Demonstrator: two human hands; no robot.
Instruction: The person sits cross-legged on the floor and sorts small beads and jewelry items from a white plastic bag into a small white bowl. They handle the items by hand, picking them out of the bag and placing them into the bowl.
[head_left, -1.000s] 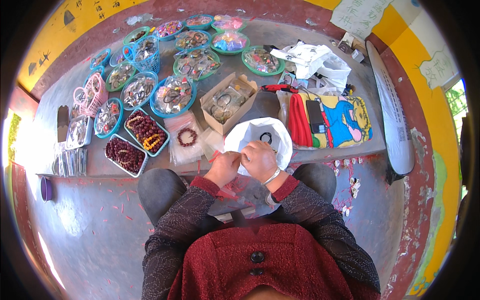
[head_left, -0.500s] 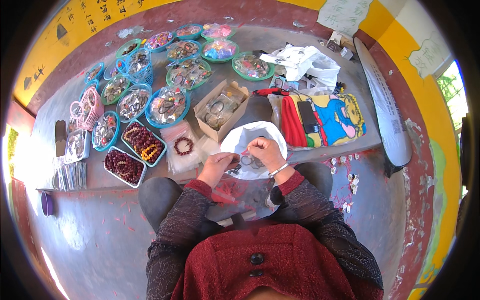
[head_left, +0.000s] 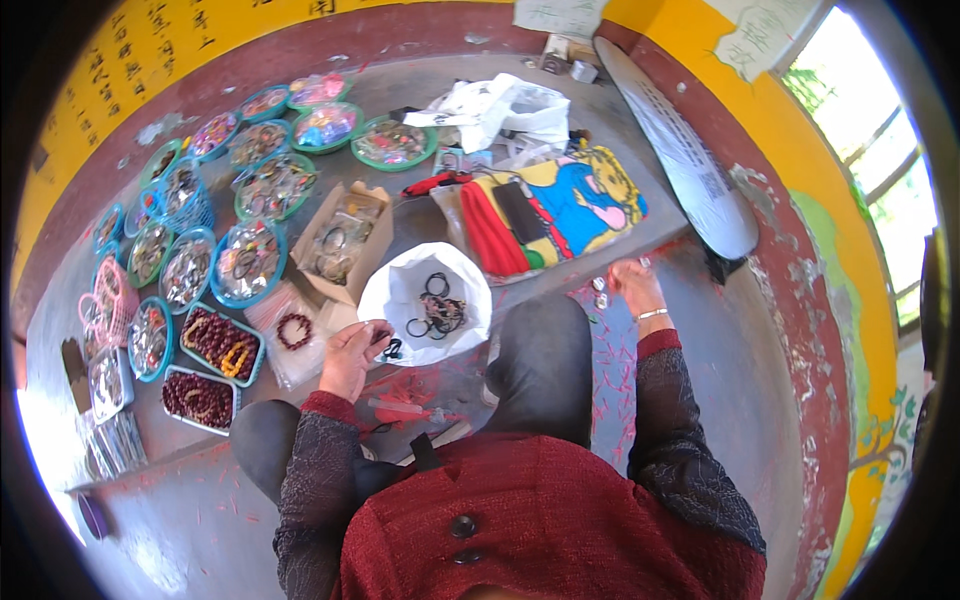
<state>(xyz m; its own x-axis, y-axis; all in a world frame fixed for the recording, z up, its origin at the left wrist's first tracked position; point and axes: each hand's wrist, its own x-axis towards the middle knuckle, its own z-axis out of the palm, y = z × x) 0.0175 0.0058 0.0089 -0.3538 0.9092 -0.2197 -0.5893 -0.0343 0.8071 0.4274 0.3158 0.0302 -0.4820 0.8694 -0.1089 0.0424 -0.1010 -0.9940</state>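
A white plastic bag (head_left: 375,295) stands spread wide in front of me, with several black elastic hair ties (head_left: 440,308) lying inside it. My left hand (head_left: 350,358) is closed in a pinch at the bag's near left rim. A small black hair tie (head_left: 393,349) shows at its fingertips, partly against the bag. Out to the right, beyond my knee, my right hand (head_left: 636,288) is held over the floor with its fingers drawn together. A small pale bit shows by those fingertips, too small to name. White scraps (head_left: 600,292) lie close to that hand.
Left of the bag are a cardboard box (head_left: 365,250) of packets, a dark red bead bracelet (head_left: 295,331) on clear bags, and trays of beads (head_left: 200,398). Baskets of packaged trinkets (head_left: 248,262) stand farther left. A folded colourful towel (head_left: 580,215) with a phone (head_left: 517,212) lies behind.
My right hand has left the bag and swung right over the floor. My left hand stays pinched by the bag's rim. The view has turned right, and the bag's contents now show.
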